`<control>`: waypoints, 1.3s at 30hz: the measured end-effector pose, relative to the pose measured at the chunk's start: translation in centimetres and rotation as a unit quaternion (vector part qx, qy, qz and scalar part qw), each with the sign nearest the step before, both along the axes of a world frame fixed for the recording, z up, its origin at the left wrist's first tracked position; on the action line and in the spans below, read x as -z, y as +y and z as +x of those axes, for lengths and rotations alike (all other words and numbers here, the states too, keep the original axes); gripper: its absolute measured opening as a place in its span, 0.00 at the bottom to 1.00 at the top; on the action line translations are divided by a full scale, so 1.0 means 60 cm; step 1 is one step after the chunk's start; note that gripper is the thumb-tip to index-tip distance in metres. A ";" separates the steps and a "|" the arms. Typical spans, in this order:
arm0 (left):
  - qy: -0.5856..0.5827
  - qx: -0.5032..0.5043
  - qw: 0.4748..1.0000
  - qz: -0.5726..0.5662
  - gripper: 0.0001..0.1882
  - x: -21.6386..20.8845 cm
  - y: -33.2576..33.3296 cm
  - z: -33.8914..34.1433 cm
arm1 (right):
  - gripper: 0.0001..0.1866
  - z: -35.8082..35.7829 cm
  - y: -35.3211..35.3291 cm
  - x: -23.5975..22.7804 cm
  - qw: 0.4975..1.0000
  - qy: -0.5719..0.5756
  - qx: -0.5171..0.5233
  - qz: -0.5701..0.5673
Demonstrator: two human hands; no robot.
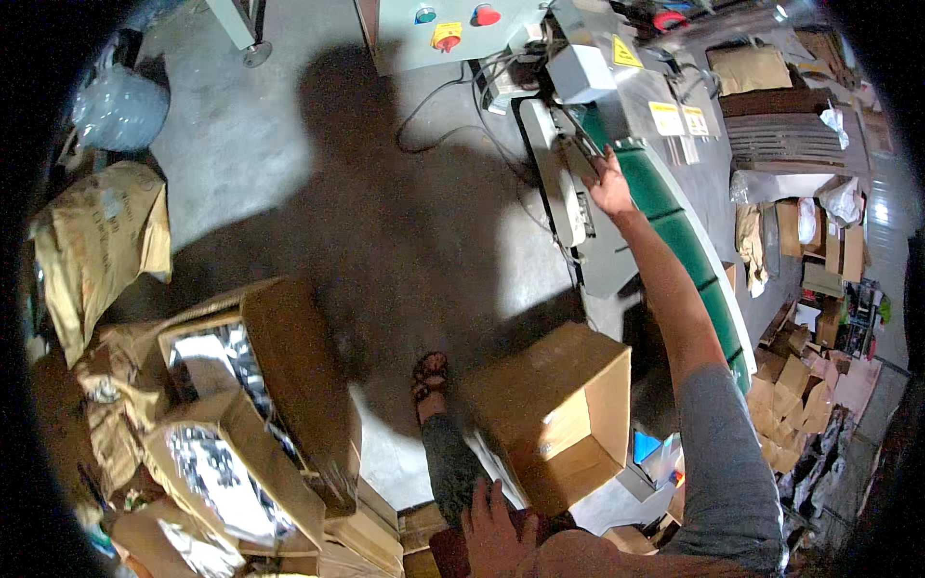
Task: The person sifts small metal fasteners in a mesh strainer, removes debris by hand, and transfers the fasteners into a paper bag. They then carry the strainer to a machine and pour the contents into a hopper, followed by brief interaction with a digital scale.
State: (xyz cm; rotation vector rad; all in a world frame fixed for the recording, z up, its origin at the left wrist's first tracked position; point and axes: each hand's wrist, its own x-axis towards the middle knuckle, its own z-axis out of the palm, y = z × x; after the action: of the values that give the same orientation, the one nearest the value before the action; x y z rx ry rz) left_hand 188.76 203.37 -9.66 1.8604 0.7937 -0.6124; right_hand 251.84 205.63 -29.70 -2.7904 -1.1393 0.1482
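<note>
My right arm stretches forward to a green belt conveyor (692, 241). The right hand (609, 188) is at the belt's left edge, beside a metal guide rail (578, 133); its fingers are apart and nothing shows in them. Beyond it the belt runs under a metal machine housing (631, 87). My left hand (499, 535) lies on my leg at the bottom, fingers spread, holding nothing. Just right of that leg stands an open cardboard box (549, 414), its visible inside bare.
Cartons of shiny silver packets (231, 472) stand at the left, near a brown paper sack (101, 246). A control panel (453, 34) with buttons is at the far side. Loose cables (462, 125) trail on the floor. Flattened cardboard (795, 405) lies at the right.
</note>
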 end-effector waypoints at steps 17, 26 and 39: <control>-0.010 -0.250 0.962 -0.108 0.39 0.019 0.173 0.104 | 0.27 -0.053 0.202 0.083 0.898 0.304 0.169 0.271; -0.124 -0.407 0.865 -0.268 0.31 0.000 0.047 0.016 | 0.22 -0.642 -0.075 -0.356 0.866 0.464 -0.127 0.137; -0.360 -0.204 0.826 -0.382 0.14 -0.589 -0.264 0.009 | 0.09 -0.984 -0.640 -1.001 0.905 0.233 0.059 0.352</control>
State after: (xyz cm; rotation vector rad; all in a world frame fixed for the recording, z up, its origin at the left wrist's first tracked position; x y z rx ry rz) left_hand 189.29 187.56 25.68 0.9822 0.3209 0.0891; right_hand 192.82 167.22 30.38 -2.0181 -0.7090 0.3019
